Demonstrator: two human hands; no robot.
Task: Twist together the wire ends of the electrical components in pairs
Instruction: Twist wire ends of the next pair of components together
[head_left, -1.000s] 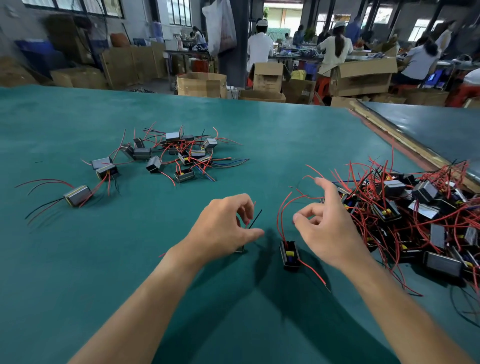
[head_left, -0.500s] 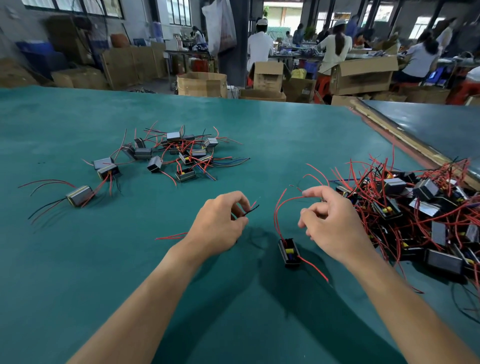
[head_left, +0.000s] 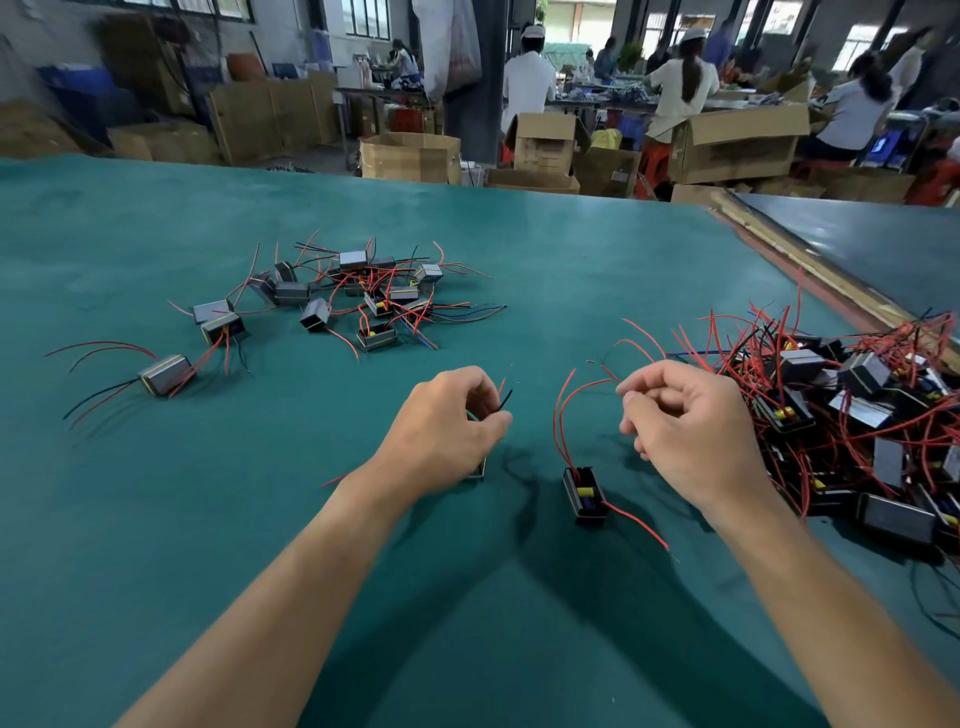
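Your left hand (head_left: 447, 431) at 6 o'clock: grip curled, pinching one thin black wire (head_left: 506, 400). Your right hand (head_left: 691, 431): grip curled, pinching two red wires (head_left: 563, 410) rising from one black boxy component (head_left: 586, 491) between your hands. Group (head_left: 358, 296) of about twelve grey blocks at 11. Tangled heap (head_left: 857, 415) at 3, uncountable. Surface (head_left: 156, 519) green, matte.

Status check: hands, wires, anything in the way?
Left hand pinches thin black wire end. Right hand pinches red wires of small black box component. Wire ends apart. Tangled component pile crowds right hand.
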